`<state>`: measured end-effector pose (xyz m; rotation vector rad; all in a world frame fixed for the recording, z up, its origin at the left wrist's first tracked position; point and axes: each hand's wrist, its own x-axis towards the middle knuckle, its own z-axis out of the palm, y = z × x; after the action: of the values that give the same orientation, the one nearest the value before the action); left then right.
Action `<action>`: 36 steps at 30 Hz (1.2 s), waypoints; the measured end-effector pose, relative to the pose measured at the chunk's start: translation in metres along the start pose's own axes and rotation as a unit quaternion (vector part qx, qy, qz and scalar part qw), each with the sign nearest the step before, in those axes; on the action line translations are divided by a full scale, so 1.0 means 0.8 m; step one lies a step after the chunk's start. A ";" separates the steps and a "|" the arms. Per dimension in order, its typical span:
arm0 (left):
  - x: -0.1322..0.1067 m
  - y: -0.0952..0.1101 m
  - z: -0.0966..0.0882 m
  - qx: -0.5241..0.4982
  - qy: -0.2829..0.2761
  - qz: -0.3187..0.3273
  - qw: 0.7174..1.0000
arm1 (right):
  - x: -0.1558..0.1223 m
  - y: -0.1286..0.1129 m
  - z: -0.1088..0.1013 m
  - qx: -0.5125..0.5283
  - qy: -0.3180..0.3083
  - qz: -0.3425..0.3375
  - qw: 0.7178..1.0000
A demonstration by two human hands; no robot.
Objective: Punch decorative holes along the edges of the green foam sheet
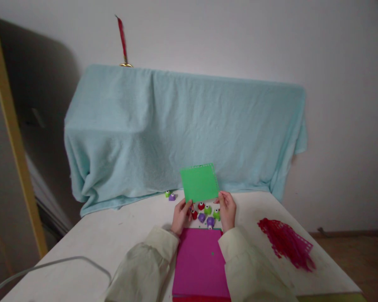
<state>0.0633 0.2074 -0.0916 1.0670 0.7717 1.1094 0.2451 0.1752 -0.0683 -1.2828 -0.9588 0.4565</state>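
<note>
A green sheet (200, 183) with punched holes along its top and right edges is held up and tilted above the table. My left hand (182, 216) pinches its lower left corner, and my right hand (227, 209) grips the lower right corner. Between my hands, beneath the sheet, sit several small one-eyed pieces, among them a purple piece (210, 222), a green piece (207, 209) and a red piece (201, 206). Nearer to me lies a magenta sheet (200, 264) on a stack, with a red sheet (201, 299) showing under its front edge and a tiny green scrap (212, 253) on it.
Red and magenta perforated strips (286, 243) lie in a heap on the white table (248, 268) at the right. Another purple piece (171, 196) and a green piece (167, 193) stand farther back. A light blue cloth (189, 130) drapes behind. A grey cable (78, 257) crosses the left side.
</note>
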 end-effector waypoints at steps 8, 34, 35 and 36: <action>-0.005 -0.001 0.004 0.057 -0.019 0.022 0.998 | 0.004 0.005 -0.006 0.046 0.018 0.017 0.999; -0.005 -0.002 0.004 0.056 -0.006 0.022 0.998 | -0.004 0.001 0.005 0.140 -0.113 0.089 0.980; -0.007 0.001 0.005 0.054 -0.008 0.019 0.998 | -0.003 0.002 0.005 0.142 -0.114 0.091 0.979; -0.008 0.004 0.006 0.051 -0.010 0.015 0.999 | -0.003 0.002 0.005 0.143 -0.114 0.094 0.979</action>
<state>0.0648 0.2003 -0.0873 1.1767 0.8047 1.0925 0.2407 0.1763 -0.0704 -1.0772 -0.9253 0.8734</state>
